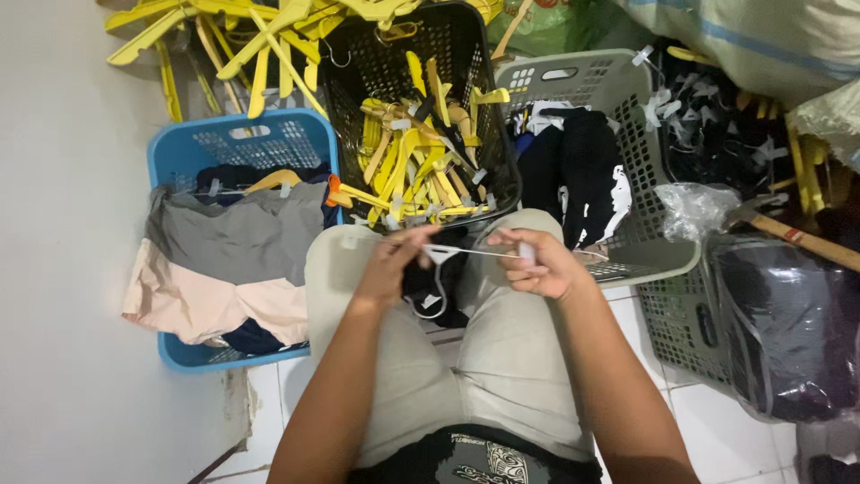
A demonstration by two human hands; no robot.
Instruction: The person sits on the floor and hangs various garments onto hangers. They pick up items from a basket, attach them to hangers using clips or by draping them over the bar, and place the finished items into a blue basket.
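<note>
A thin white plastic hanger is held level above the knees, pinched at each end. The left hand is closed on the hanger's left end with thumb and fingertips; the right hand is curled shut around its right end. A dark garment is seen hanging below the hanger, between the thighs. Light beige shorts are worn by the seated person.

Ahead of the knees, a black basket filled with yellow hangers is noted. To its left stands a blue basket holding grey and peach clothes. To its right, a grey basket contains black clothing. More yellow hangers are piled behind, against the wall. A hammer lies at far right over bagged dark goods. The floor is white tile.
</note>
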